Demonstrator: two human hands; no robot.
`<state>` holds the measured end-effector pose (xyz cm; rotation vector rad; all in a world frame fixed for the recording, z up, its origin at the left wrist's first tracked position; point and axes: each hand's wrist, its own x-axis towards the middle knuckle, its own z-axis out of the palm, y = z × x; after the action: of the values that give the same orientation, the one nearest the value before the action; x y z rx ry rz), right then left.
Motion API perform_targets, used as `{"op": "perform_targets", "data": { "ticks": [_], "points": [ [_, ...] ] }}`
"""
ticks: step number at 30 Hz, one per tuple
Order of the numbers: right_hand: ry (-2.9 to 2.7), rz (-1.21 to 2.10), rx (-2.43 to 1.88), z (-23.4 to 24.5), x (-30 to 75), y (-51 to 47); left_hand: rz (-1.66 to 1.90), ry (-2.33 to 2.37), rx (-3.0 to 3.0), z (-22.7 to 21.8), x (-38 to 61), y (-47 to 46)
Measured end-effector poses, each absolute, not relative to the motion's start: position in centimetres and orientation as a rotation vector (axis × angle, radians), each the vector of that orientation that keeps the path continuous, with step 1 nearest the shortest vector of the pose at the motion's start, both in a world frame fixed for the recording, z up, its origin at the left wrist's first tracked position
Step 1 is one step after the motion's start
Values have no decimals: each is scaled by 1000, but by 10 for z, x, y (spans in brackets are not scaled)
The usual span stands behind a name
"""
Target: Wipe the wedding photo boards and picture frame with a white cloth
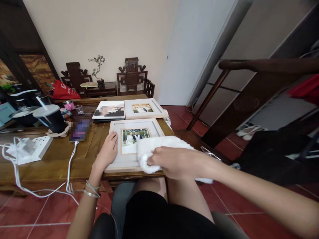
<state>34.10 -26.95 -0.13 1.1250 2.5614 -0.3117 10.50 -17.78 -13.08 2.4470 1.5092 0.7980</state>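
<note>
A picture frame (pixel 117 164) with a pale border lies flat at the table's front edge, a photo of two people in its middle. My left hand (pixel 109 148) rests on the frame's left side, fingers stretched out along the border. In my right hand (pixel 169 161) is a fluffy white cloth (pixel 164 142), gripped at its near end. The cloth lies over the right part of the frame and covers some of the photo. Its far end hangs past the table's right edge.
Behind lie a second frame (pixel 157 111) and a photo album (pixel 109 110). To the left are a phone (pixel 80 130) on a white cable, a dark lidded cup (pixel 51 119) with a straw and a power strip (pixel 42 149). A wooden chair (pixel 249 103) stands at the right.
</note>
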Motion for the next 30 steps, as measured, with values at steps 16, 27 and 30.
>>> {"op": "perform_targets", "data": {
  "ticks": [16, 27, 30],
  "points": [
    [2716, -131, 1228, -24, 367, -298, 768, 1481, 2476, -129, 103, -177],
    [2614, 237, 1475, -57, 393, -247, 735, 1465, 2532, -129, 104, -177],
    [2591, 327, 1531, -63, 391, -207, 756, 1466, 2501, -128, 103, -178]
  ]
}}
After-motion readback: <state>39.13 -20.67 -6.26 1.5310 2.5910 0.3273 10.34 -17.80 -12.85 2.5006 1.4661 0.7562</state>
